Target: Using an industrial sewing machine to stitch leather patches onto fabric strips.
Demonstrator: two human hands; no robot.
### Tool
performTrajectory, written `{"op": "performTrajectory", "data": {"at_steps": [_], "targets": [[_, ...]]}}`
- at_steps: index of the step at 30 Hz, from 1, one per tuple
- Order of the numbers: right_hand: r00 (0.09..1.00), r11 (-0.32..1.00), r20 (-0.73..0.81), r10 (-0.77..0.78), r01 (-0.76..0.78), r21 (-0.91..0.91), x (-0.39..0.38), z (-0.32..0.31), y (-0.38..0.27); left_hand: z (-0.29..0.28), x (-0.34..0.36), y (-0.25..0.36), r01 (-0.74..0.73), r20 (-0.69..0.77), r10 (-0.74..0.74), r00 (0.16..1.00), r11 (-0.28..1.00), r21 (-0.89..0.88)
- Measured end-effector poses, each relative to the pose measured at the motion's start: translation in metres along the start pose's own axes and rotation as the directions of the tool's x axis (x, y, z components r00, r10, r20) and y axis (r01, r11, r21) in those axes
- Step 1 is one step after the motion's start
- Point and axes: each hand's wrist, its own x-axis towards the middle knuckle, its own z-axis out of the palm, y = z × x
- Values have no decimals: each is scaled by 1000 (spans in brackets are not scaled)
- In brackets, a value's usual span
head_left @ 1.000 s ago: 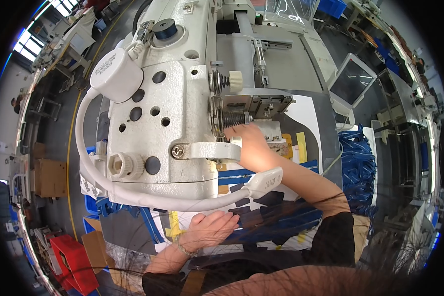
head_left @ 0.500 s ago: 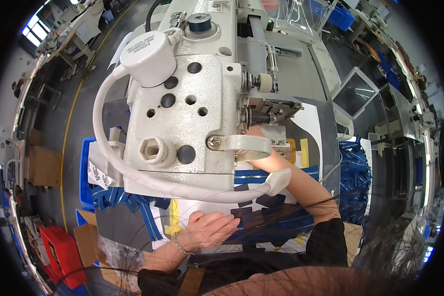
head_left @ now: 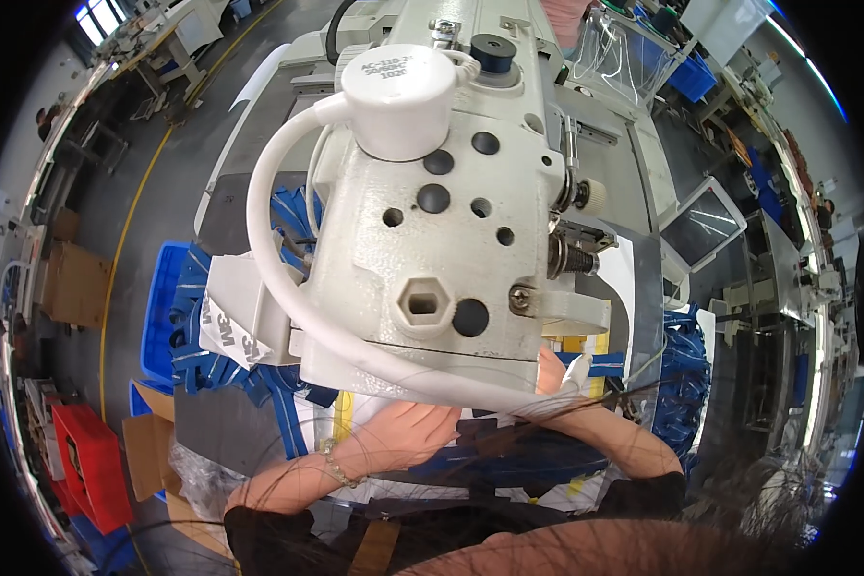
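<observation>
Though close, hands (head_left: 549,372) partly behind cable (head_left: 286,291)

Head-worn fisheye, looking down, close above hands (head_left: 405,432)

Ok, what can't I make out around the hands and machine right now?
All in the head view:
- Right hand: mostly hidden by the white machine head and its cable; can't tell what it holds.
- Left hand: palm and whatever lies beneath, covered by the hand itself.
- Screen: streaked with glare; any display is unclear.
</observation>
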Motion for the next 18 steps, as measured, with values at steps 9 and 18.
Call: {"op": "performTrajectory", "data": {"at_steps": [9,18], "targets": [[981,992,193,30,-54,118,-36,-2,-14,0,3,-1,-5,-61,6,998,1000,17],[980,981,134,149,-164,106,-25,-12,-15,3,0,0,17,-26,-16,1000,999,32]]}}
